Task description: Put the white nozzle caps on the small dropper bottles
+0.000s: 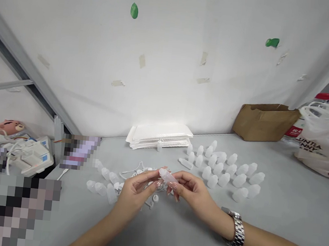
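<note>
A small translucent plastic squeeze bottle point(168, 177) is held tilted between my two hands, its neck pointing up and to the left. My left hand point(137, 188) pinches it near the neck end, while the fingers of my right hand point(194, 189) close on its base end. Behind and below my fingers lies a pile of small white caps point(155, 198) with thin straps, partly hidden by my hands. Left of that pile, several similar bottles point(100, 188) lie on the grey table point(152, 235). To the right, many bottles point(223, 179) stand in a group, with one bottle point(185, 163) lying down.
A stack of white padded envelopes point(160, 133) rests against the wall, one small bottle point(159, 145) before it. At the back right are a cardboard box point(266, 124) and a plastic bag point(327, 144). Cables and a white power strip point(36, 156) are at the left.
</note>
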Available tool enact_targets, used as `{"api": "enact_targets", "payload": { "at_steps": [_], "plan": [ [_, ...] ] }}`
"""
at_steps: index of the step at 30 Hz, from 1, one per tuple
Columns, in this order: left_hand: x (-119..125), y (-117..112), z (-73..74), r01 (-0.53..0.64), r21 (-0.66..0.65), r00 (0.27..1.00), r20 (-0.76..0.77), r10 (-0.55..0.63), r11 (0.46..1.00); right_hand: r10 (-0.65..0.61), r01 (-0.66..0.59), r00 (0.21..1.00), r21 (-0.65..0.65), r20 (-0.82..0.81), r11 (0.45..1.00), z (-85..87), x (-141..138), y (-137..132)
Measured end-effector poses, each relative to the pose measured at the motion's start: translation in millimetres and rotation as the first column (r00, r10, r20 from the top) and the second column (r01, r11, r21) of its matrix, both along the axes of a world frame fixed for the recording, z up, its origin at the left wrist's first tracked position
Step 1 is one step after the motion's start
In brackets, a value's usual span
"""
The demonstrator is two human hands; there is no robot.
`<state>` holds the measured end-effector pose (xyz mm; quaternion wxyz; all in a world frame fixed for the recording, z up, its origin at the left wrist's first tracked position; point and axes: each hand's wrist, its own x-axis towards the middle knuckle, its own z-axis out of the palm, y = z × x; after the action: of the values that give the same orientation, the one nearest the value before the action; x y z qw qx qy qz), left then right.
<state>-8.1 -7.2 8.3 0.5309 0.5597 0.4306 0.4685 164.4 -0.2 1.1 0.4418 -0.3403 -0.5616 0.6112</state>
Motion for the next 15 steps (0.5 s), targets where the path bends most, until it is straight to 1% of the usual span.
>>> {"api": "enact_targets", "payload": {
  "at_steps": [3, 6, 10, 13, 15],
  "plan": [
    [-1.4, 1.0, 0.0, -0.025, 0.038, 0.997, -0.073, 0.028, 0.999, -0.010, 0.010, 1.000, 0.013, 0.010, 1.000, -3.1, -0.1, 0.2],
    [-2.0, 1.5, -1.9, -0.051, 0.076, 0.992, -0.115, 0.059, 0.996, -0.033, 0.032, 0.999, 0.024, 0.044, 0.999, -5.3, -0.2, -0.6],
    [-2.8, 0.7, -1.3, -0.053, 0.112, 0.983, -0.169, 0.071, 0.992, -0.057, 0.055, 0.995, 0.022, 0.086, 0.998, -5.1, -0.1, -0.1],
    [-1.8, -0.2, 2.7, -0.049, 0.094, 0.987, -0.151, 0.063, 0.994, -0.079, 0.075, 0.990, 0.036, 0.120, 0.997, -5.4, -0.3, 0.2],
    [-0.4, -0.4, 5.3, -0.058, 0.050, 0.992, -0.109, 0.064, 0.997, -0.127, 0.114, 0.976, 0.082, 0.176, 0.990, -6.8, -0.6, -0.7]
  ]
}}
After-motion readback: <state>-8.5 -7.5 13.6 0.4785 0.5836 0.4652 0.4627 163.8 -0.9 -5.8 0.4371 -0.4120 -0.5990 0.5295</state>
